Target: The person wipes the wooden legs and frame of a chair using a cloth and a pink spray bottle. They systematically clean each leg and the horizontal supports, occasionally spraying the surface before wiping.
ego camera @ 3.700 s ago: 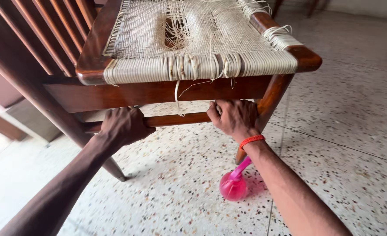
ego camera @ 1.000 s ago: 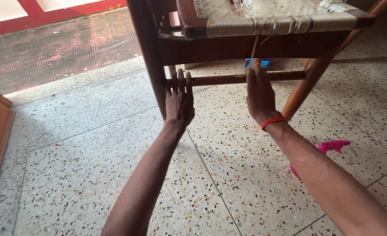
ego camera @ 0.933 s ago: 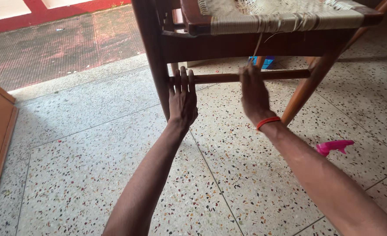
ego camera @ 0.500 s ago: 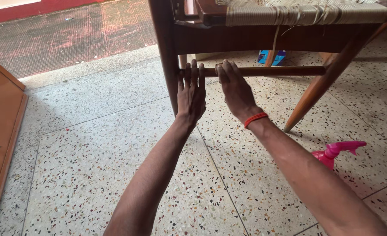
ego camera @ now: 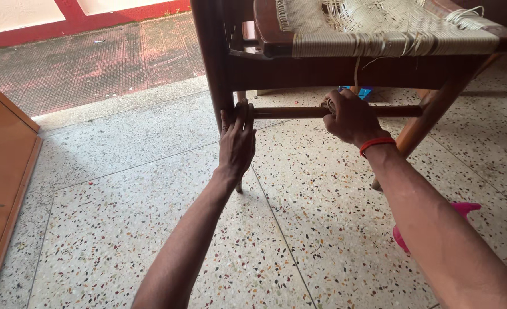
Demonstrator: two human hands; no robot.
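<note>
under the frayed cane seat (ego camera: 379,28), right hand (ego camera: 350,119) fisted around smooth round wooden rung (ego camera: 287,112), left hand (ego camera: 236,146) flat, open against it

Chair (ego camera: 345,68): dark brown wood, smooth, semi-gloss varnish. Rung (ego camera: 290,112): same polished wood, round. Seat (ego camera: 379,28): woven pale cane strips, matt, frayed, loose strands. Floor (ego camera: 122,217): speckled terrazzo, smooth, slight sheen. Spray bottle (ego camera: 462,209): pink plastic, glossy. Wrist band (ego camera: 377,143): red thread. Left panel (ego camera: 2,171): light wood, matt.
</note>
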